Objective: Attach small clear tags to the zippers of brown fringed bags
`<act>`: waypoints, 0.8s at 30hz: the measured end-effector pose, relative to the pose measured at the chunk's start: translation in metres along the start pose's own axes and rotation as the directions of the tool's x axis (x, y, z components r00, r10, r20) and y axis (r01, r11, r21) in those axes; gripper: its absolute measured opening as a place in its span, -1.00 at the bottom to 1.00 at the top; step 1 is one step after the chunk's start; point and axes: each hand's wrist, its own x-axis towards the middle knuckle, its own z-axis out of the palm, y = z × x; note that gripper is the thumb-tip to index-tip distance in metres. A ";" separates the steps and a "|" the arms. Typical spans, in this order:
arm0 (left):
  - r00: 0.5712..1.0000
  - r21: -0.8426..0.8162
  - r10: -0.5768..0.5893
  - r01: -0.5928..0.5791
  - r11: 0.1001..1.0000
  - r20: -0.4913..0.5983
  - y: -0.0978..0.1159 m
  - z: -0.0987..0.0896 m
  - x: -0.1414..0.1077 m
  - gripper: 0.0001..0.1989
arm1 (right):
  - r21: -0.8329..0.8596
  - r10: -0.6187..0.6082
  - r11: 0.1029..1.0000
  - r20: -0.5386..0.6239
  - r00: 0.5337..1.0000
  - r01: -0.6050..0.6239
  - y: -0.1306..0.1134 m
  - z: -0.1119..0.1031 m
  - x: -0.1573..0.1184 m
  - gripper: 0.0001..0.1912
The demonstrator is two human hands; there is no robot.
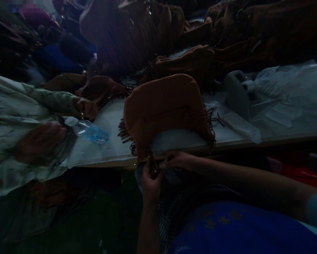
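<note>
A brown fringed bag (163, 97) lies on the white worktable in front of me, its curved opening side toward me and fringe tassels at both ends. At the table's front edge, my left hand (151, 178) is closed around a narrow brown strap end by the bag's near left corner. Close beside it, my right hand (180, 160) has its fingers pinched together near my left fingertips. A small pale bit shows between the two hands, too dark to make out.
On the left, a co-worker in a patterned sleeve (55, 102) sits by a water bottle (91, 131) lying on the table (113, 116). More brown bags (185, 60) pile up behind. A grey tape dispenser (238, 93) and clear plastic bags (293, 84) lie right.
</note>
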 end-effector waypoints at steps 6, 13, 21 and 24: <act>0.999 0.016 -0.034 0.034 0.999 -0.008 0.001 -0.004 0.000 -0.33 | -0.273 -0.158 0.952 -0.049 0.986 0.139 -0.016 -0.004 0.004 -0.75; 0.999 -0.034 0.015 -0.014 0.999 0.030 0.007 -0.002 -0.003 -0.33 | -0.249 -0.063 0.965 0.081 0.995 0.081 -0.031 0.006 0.030 -0.76; 0.998 -0.068 -0.061 0.060 0.996 -0.004 0.004 -0.023 -0.015 -0.22 | 0.109 0.050 0.992 0.155 0.987 -0.067 -0.029 0.020 0.031 -0.85; 0.989 -0.124 -0.147 0.143 0.982 -0.030 0.008 -0.028 -0.020 -0.18 | 0.196 -0.001 0.980 0.190 0.982 -0.037 -0.035 0.020 0.025 -0.89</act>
